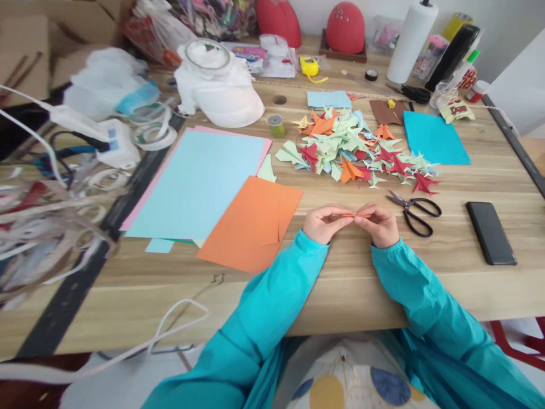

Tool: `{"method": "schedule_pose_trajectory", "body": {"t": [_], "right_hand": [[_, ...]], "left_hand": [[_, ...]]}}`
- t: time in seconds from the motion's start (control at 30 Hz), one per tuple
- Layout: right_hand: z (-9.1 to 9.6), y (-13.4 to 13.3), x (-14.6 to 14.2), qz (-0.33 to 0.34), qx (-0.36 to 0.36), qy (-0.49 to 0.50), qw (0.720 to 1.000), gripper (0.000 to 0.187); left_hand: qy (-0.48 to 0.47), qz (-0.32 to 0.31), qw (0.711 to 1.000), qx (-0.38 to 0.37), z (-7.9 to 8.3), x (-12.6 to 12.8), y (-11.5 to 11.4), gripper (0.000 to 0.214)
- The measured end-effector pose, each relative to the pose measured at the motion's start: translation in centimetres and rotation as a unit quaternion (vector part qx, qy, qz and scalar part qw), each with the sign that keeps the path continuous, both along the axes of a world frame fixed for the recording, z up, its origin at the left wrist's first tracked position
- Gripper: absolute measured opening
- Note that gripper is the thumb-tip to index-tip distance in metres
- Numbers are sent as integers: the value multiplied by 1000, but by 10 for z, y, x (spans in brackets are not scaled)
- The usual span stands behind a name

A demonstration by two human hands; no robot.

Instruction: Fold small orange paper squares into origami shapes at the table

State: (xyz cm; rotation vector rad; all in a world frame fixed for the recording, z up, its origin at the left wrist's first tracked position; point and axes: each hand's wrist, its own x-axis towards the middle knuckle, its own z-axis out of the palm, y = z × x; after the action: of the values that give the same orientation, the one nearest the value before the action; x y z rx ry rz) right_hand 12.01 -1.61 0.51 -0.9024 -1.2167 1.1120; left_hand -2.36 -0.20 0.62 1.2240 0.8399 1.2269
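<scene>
Between my two hands is a small, narrow piece of folded orange paper [356, 216], mostly covered by the fingers. My left hand [322, 223] pinches its left end between thumb and fingers, and my right hand [380, 225] pinches the right end. Just beyond the hands lies a heap of folded paper shapes [340, 139] in green, red, orange and blue. Black-handled scissors [419, 213] rest beside my right hand, blades partly apart. To the left, orange paper sheets [244, 227] overlap a larger light blue sheet [200, 176].
A phone [491, 233] lies at the right. Turquoise paper [436, 138] is behind the scissors. A spool [276, 126], a white-wrapped jar [217, 85], a yellow tape measure [309, 66] and a white bottle [412, 42] stand farther back. Cables and a power strip [113, 142] clutter the left.
</scene>
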Motion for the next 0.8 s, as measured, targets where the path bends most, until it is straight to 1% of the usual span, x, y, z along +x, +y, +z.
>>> {"method": "schedule_pose_trajectory", "body": {"t": [0.17,0.3,0.43,0.53,0.7,0.8], "right_hand": [[2,0,0,-1,-5,-6,1000,8],[2,-1,1,-2,-18,-25,1000,14],[0,-2,2,-16,-53,-31,998,21],[-1,-1,2,-25,-51,-39,998,23],[-5,0,3,-80,-41,-47,995,18],[-5,0,3,-96,-64,-35,993,17]], "left_hand": [[-23,-4,1000,-6,-2,0,0,10],[-34,0,999,-27,-1,0,-1,10],[-24,16,998,-58,1,2,-2,14],[-22,15,997,-70,4,2,-3,16],[-23,37,993,-111,4,2,-3,23],[-39,54,989,-132,0,3,-1,33]]}}
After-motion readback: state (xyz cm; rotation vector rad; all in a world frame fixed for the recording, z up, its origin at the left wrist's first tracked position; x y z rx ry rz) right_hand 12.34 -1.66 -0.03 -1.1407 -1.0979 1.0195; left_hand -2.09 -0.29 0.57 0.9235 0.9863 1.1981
